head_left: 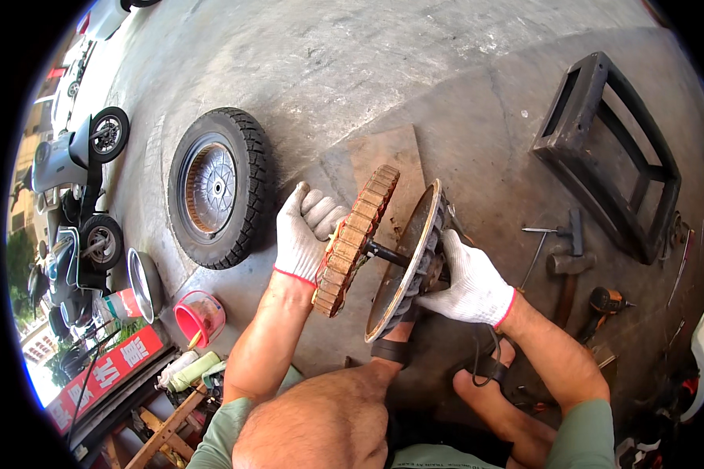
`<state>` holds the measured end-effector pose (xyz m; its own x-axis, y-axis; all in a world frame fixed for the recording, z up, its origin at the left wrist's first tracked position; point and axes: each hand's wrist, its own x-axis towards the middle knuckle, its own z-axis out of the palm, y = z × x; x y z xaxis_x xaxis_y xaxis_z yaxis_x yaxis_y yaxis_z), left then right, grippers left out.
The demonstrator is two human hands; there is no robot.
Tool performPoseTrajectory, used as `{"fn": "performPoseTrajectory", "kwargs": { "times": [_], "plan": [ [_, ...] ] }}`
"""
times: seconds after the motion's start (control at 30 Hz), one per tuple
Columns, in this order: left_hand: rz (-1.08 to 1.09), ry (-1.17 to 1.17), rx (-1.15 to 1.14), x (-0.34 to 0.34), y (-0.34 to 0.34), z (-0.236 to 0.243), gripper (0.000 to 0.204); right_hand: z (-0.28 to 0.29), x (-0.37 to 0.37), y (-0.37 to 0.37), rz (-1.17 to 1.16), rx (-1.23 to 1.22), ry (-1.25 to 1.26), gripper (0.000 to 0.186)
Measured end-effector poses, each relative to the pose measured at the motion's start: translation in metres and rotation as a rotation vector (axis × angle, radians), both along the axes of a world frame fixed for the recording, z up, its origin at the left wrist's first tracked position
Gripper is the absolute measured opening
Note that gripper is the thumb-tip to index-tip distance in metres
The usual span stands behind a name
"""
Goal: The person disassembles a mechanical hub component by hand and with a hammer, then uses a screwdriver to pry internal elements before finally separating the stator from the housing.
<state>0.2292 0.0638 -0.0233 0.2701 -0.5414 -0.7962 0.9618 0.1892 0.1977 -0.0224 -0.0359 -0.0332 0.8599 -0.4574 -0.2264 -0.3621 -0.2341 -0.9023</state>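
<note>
Between my hands a hub motor stator [357, 242] stands nearly on edge, its rim lined with rusty brown metal segments. A black axle [389, 254] joins it to a round motor cover [405, 263] with a worn pale rim. My left hand [309, 233], in a white knit glove with a red cuff, is closed at the stator's left face, thumb up; its exact grip point is hidden. My right hand [477, 285], gloved alike, holds the cover from its right side, some fingers hidden behind it. A dark cable [494, 356] hangs below my right hand.
A tyred wheel [219, 187] lies left on the concrete. A flat board [387, 148] is beyond the stator. Right are a black frame [602, 148], a hammer [571, 262] and a power drill [605, 301]. A red bucket [199, 316] and metal basin [145, 283] stand left.
</note>
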Motion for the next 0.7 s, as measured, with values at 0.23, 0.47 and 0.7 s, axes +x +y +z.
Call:
{"fn": "performPoseTrajectory", "kwargs": {
  "times": [0.23,0.47,0.7],
  "plan": [
    [0.028,0.098,-0.098,0.004,0.005,-0.003,0.054,-0.001,0.000,0.011,-0.096,-0.011,-0.092,0.060],
    [-0.004,0.053,-0.057,0.004,0.006,-0.004,0.053,-0.006,-0.003,0.008,-0.042,0.095,-0.076,0.064],
    [0.048,0.020,0.004,0.002,0.007,-0.008,0.053,-0.002,-0.002,0.009,-0.055,0.196,-0.014,0.068]
  ]
}}
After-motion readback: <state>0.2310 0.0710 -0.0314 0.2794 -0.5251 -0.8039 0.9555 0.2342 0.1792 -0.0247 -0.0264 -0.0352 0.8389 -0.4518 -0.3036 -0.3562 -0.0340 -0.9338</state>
